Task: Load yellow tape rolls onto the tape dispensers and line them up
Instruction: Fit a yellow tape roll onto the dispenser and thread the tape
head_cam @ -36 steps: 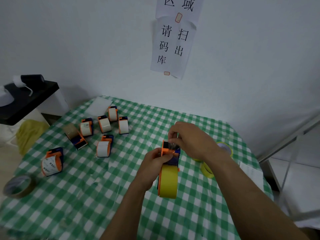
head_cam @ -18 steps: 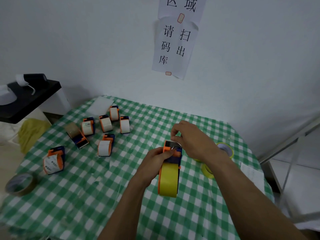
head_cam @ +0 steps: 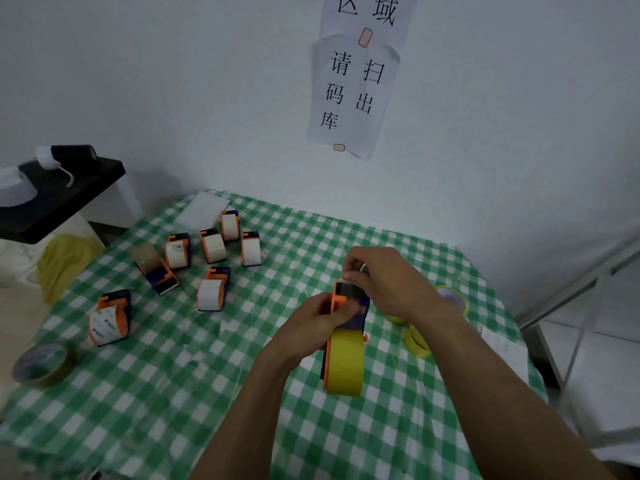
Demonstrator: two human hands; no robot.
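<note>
At the centre of the frame, slightly right, both hands hold one orange and dark blue tape dispenser [head_cam: 338, 299] above the green checked tablecloth [head_cam: 156, 393]. A yellow tape roll [head_cam: 346, 370] sits mounted on it, hanging at its lower end. The left hand [head_cam: 310, 325] grips the dispenser's body from the left, fingers curled round its side. The right hand [head_cam: 389, 284] comes over from the right, its thumb and forefinger closed in a pinch at the dispenser's upper end; whether a tape end lies between them is too small to tell. Just right of the hands, partly hidden by the right wrist, spare yellow rolls [head_cam: 417, 341] lie on the cloth. In the left half stand six dispensers with white tape [head_cam: 211, 294] and one with brownish tape [head_cam: 152, 268], loosely grouped. A brown tape roll [head_cam: 41, 363] lies flat at the left edge.
</note>
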